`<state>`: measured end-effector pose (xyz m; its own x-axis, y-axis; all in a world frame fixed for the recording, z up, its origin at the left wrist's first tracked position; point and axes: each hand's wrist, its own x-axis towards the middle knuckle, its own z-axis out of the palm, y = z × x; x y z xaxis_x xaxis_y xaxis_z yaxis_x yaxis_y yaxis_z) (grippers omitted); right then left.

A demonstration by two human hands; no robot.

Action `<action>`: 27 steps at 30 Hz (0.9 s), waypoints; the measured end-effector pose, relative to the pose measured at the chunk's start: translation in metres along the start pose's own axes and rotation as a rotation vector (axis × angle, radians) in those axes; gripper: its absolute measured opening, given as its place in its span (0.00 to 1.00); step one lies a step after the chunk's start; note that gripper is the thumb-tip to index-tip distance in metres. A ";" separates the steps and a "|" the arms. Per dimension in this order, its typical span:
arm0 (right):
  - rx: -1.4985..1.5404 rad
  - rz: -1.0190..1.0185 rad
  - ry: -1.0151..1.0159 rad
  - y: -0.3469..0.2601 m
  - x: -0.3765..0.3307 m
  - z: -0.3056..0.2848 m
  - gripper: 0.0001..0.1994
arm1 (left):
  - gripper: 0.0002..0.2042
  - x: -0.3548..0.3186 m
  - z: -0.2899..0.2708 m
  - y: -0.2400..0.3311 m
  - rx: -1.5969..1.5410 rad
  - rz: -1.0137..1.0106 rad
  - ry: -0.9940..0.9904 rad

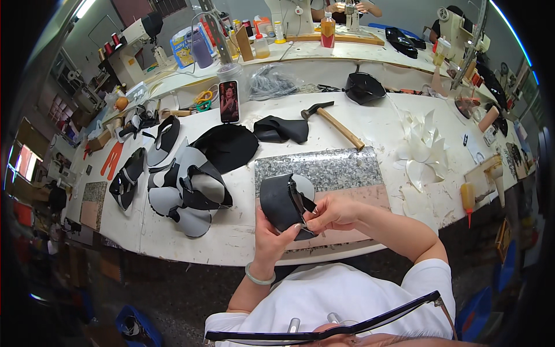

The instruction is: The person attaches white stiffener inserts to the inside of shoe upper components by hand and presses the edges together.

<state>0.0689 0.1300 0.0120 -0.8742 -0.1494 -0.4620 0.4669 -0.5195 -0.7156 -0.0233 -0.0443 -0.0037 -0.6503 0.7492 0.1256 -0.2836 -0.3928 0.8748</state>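
A black shoe upper [280, 202] with a pale grey lining is held up over the near edge of the work board. My left hand [270, 234] wraps round its lower left side, the thumb pressed on the bottom edge. With thumb and fingers, my right hand [330, 214] pinches the upper's right edge, by a narrow black strap. Whether anything small sits between those fingertips cannot be made out. Under the hands lies a board, part speckled granite slab [318, 168], part pinkish pad [373, 199]. A hammer [341, 128] with a wooden handle rests beyond the slab.
Several grey and black shoe uppers [193, 185] are heaped at left, beside black pieces [228, 147]. A phone [229, 101] stands upright behind them. Cream-white cut pieces [425, 144] lie at right, near a yellow glue bottle [467, 198]. Across the bench, another person's hands [364, 8] are at a machine.
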 end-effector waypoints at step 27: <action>-1.128 -0.483 0.124 -0.020 -0.030 0.025 0.09 | 0.11 0.010 0.003 0.040 0.969 0.477 -0.380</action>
<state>0.0820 0.1237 0.0537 -0.9992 -0.0308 -0.0273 0.0069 0.5270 -0.8498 -0.0391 -0.0510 0.0340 -0.2437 0.8116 0.5309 0.7042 -0.2283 0.6723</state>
